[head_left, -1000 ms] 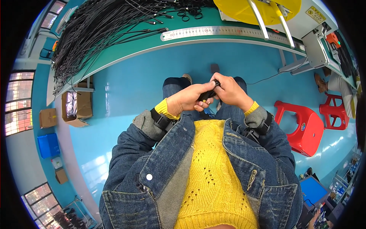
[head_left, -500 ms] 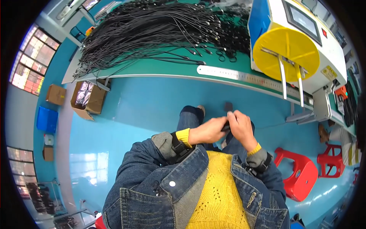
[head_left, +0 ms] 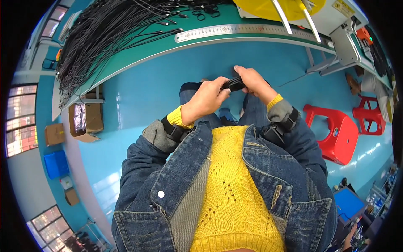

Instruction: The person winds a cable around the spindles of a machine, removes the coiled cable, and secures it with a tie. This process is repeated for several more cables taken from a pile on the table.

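Note:
A black cable bundle (head_left: 235,84), coiled short, is held between my two hands over my lap. My left hand (head_left: 208,97) is closed round its left end. The fingers of my right hand (head_left: 252,80) grip the right end, with the thumb sticking out past it. Beyond my hands, a large heap of black cables (head_left: 100,40) lies on the green table, their plug ends pointing right. A long steel ruler (head_left: 247,29) lies along the table's front edge.
A white machine with a yellow disc (head_left: 268,7) and two prongs stands on the green table (head_left: 138,49) at the far right. Red stools (head_left: 339,134) are to my right. An open cardboard box (head_left: 92,119) sits on the floor at left, near a blue bin (head_left: 56,164).
My hands have shifted up and slightly left in the picture, and the cable bundle now shows between them. The whole view has swung, cutting off much of the machine.

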Tool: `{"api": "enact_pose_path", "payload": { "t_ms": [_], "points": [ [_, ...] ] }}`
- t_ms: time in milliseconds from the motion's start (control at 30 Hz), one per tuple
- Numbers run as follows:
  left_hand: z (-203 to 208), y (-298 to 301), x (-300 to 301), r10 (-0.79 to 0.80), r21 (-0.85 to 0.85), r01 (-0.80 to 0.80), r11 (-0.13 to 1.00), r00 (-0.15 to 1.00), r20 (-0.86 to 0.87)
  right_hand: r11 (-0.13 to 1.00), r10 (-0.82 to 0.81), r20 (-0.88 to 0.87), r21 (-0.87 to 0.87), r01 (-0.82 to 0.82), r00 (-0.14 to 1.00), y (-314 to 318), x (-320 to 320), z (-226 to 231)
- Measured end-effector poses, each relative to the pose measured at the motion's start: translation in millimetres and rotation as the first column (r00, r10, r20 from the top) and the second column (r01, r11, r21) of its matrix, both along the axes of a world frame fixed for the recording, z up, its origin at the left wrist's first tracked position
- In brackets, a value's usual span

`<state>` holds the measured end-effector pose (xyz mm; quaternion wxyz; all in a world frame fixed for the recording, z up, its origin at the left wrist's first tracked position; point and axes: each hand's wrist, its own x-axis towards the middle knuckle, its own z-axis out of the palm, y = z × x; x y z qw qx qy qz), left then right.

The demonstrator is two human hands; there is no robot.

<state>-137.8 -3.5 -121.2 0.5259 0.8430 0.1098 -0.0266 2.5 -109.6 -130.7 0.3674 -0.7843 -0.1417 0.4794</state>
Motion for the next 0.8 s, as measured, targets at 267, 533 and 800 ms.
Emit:
{"api": "enact_pose_path", "payload": {
  "t_ms": [267,533,800],
  "points": [
    [-19.6,0.8,4.0,0.04,0.303,-0.085,0.949,0.988,0.151,0.985,-0.048,0.071,0.168,0.036,0.996,-3.1,-2.3,-25.4],
    [-17.4,4.1,7.3,-0.079,-0.573,-0.076,0.816,0.967,-0.241,0.999,0.009,0.009,0.035,-0.009,1.0,-8.9,-7.1,-5.4],
    [-22.0,7.0,3.5,-0.158,-0.747,-0.084,0.659,0.956,-0.247,0.997,0.033,-0.039,0.072,-0.03,0.999,-13.9,-6.5,-15.1]
  ]
}}
